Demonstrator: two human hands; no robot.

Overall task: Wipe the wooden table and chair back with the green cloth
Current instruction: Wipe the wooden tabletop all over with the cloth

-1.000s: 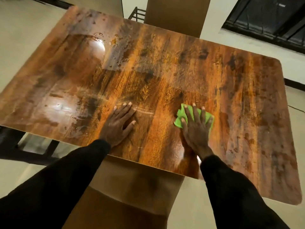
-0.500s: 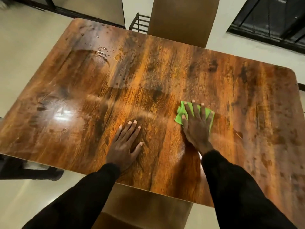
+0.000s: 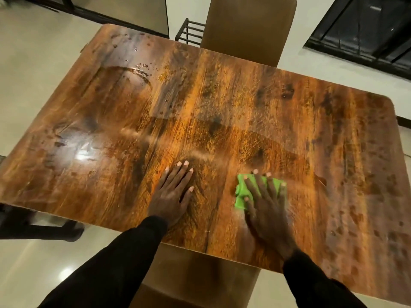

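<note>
- Low and right of centre in the frame, the right hand (image 3: 265, 205) lies flat, fingers spread, pressing the green cloth (image 3: 241, 193) onto the table (image 3: 222, 112); the cloth is pinned under the palm rather than gripped in a fist.
- Just left of it, the left hand (image 3: 172, 194) rests open and empty on the wood near the front edge, apparently as a brace.
- Toward the upper left of the frame, the table shows a curved wet smear and a cluster of water drops (image 3: 142, 66), and a bright glare patch sits at the left middle. That part looks not yet wiped dry.
- Across the right side of the frame the surface is mottled and streaked; whether that is moisture or only wood grain cannot be told.
- At top centre a chair back (image 3: 246, 30) stands behind the far edge of the table, well apart from the cloth and untouched by either hand. Another chair (image 3: 200, 276) shows at bottom centre, below the front edge.
- Judging by this, the work is partway through the table stage: the cloth is near the front middle, the far left corner needs passes, and the chair back is wholly left to do.
</note>
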